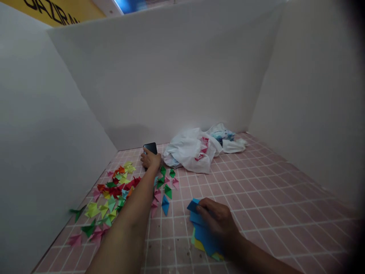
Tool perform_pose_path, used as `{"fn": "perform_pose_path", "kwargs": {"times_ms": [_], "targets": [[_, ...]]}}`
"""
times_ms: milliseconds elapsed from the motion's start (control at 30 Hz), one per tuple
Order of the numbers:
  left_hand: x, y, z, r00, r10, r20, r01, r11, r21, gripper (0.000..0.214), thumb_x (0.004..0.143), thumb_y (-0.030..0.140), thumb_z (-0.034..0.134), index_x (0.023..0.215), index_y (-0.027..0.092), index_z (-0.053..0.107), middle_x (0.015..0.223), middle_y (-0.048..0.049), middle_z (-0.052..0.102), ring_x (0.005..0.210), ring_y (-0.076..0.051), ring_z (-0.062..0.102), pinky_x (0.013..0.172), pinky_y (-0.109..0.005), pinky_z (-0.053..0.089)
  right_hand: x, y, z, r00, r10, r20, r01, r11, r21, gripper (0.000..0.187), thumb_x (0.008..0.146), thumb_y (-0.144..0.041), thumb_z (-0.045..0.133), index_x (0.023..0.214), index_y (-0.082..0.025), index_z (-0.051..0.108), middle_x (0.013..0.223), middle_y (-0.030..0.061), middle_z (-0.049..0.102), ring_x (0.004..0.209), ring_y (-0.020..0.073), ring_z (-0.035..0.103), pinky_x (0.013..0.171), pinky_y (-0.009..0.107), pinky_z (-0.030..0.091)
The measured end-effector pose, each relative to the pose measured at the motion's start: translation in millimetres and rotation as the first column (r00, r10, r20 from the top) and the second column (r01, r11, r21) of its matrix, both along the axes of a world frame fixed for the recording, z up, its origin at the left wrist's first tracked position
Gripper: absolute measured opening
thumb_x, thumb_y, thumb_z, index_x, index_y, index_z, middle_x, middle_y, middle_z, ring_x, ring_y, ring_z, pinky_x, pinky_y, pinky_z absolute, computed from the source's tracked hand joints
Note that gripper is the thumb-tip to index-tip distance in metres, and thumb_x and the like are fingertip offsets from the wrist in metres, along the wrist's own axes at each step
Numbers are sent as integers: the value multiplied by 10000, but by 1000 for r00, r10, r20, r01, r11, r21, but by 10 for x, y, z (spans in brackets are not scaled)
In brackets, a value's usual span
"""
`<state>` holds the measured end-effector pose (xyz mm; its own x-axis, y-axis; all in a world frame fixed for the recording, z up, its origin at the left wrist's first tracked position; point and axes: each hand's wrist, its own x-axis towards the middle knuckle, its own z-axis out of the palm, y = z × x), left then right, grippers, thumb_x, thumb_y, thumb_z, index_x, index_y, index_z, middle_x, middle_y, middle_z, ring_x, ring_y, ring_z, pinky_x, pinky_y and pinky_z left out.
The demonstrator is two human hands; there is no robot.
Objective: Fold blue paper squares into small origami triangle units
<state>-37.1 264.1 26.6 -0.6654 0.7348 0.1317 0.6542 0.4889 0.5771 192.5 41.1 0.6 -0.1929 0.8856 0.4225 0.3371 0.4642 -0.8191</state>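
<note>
Stretched out toward the back wall, my left hand point(150, 160) grips a dark phone point(151, 147) at its lower part, fingers curled along its edge. My right hand point(219, 215), low and right of centre, pinches a blue square of paper point(193, 205) between thumb and fingers. Below it lie more blue sheets point(203, 232), with yellow paper point(199, 244) and light green paper showing at their edges. Part of this paper is hidden by the right hand. A folded blue paper piece point(165, 205) lies left of the right hand.
Many small folded paper pieces point(112, 192) in several colours spread over the left side of the pink checked cloth point(256, 205). At the back lie a white plastic bag point(191, 148) and another crumpled bag point(221, 134). White walls point(176, 80) enclose the surface on three sides.
</note>
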Motion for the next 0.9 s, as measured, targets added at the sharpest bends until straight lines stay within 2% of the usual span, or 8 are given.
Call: {"fn": "perform_pose_path", "kwargs": {"times_ms": [500, 667, 800, 900], "targets": [[65, 0, 49, 999, 35, 1, -35, 999, 13, 792, 811, 357, 667, 1499, 150, 333, 1390, -257, 493, 1263, -428, 513, 966, -533, 470, -13, -12, -5, 1000, 23, -5, -23, 995, -92, 315, 973, -297, 503, 690, -181, 583, 606, -14, 539, 558, 117, 522, 544, 244, 381], [93, -2, 37, 999, 27, 38, -28, 999, 30, 774, 829, 347, 663, 1500, 153, 331, 1409, -263, 463, 1312, -439, 469, 1017, -557, 428, -11, -8, 19, 1000, 29, -2, -29, 993, -113, 313, 970, -299, 498, 696, -183, 594, 614, -5, 554, 560, 121, 529, 543, 244, 394], [-14, 11, 45, 989, -37, 143, 32, 999, 41, 908, 802, 323, 717, 1554, 188, 227, 1474, -271, 407, 1375, -461, 410, 1070, -582, 369, -1, 6, -16, 1000, 22, -9, -23, 994, -103, 325, 975, -317, 497, 693, -185, 591, 605, -9, 546, 547, 120, 519, 526, 239, 392], [-240, 3, 85, 945, -153, 288, 138, 988, 72, 983, 750, 316, 793, 1548, 199, 231, 1474, -263, 440, 1385, -457, 420, 1059, -541, 396, 5, 10, -72, 1000, 6, -11, -7, 994, -108, 335, 978, -344, 501, 696, -188, 591, 602, -10, 540, 543, 122, 509, 520, 237, 392]]}}
